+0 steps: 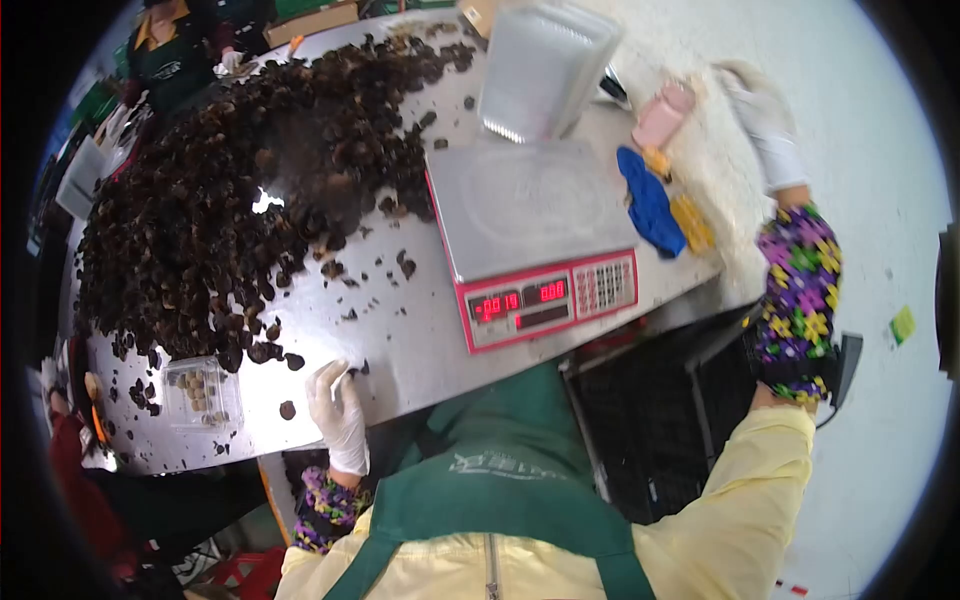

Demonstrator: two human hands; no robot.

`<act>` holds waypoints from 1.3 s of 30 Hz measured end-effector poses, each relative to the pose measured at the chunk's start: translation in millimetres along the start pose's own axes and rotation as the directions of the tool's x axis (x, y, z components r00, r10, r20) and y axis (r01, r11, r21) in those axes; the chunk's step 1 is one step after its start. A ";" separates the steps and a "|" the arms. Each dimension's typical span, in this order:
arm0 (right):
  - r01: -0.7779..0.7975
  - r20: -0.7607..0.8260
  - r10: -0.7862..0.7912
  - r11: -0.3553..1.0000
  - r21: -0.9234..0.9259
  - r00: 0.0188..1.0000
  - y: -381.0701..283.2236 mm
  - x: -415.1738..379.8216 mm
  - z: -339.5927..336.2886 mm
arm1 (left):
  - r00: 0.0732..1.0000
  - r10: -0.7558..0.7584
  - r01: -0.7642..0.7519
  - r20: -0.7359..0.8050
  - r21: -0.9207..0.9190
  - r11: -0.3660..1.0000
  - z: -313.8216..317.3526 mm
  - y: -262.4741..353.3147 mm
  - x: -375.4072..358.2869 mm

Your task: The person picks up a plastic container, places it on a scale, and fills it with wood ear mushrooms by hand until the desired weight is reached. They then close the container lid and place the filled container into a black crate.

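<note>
At the far left, around nine o'clock, a small clear plastic box with a few brown pieces inside sits on the steel table, at the lower edge of a broad heap of dark dried mushrooms that spreads up toward eleven o'clock. Just right of the box, the left hand — in a white glove — lies flat on the tabletop, fingers loosely spread and holding nothing, its fingertips touching a small dark mushroom piece; another loose piece lies just beside the hand. Past the middle stands a pink-framed weighing scale with red lit digits, its platform bare, and a stack of clear plastic trays leans behind it at twelve o'clock. Right of the scale lie a blue cloth, a yellow item and a pink bottle. At two o'clock the right hand, also white-gloved, reaches out near the bottle — whether its fingers are curled or open cannot be told.
</note>
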State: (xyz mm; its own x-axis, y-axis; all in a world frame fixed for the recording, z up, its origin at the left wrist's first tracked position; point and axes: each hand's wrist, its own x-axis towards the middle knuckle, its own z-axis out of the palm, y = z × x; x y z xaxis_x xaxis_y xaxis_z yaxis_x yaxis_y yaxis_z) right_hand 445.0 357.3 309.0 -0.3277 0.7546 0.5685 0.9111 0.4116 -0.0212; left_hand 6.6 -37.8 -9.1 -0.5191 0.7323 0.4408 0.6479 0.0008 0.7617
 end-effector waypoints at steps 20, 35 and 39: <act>-0.107 0.008 0.111 0.938 0.330 0.994 -43.1 138.8 176.7 | 0.987 0.032 0.035 -0.157 0.408 0.912 -0.2 -22.4 3.9; 0.358 0.034 -0.363 0.928 0.107 0.931 -171.4 -209.1 123.0 | 0.999 0.051 -0.052 0.017 0.548 0.835 -76.8 -87.2 76.8; 0.310 -0.003 -0.311 0.948 0.077 0.951 -208.0 -215.2 103.9 | 0.970 0.050 -0.177 0.237 0.555 0.813 -69.9 -113.8 102.6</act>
State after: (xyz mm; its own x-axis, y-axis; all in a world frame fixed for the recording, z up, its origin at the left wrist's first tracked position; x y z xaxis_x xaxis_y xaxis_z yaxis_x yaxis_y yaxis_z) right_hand 300.0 162.4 105.6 -0.5938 0.5881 0.5491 0.7428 0.6630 0.0931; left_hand -159.4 -10.4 -17.4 -0.3391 0.8722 0.3526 0.9279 0.2484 0.2779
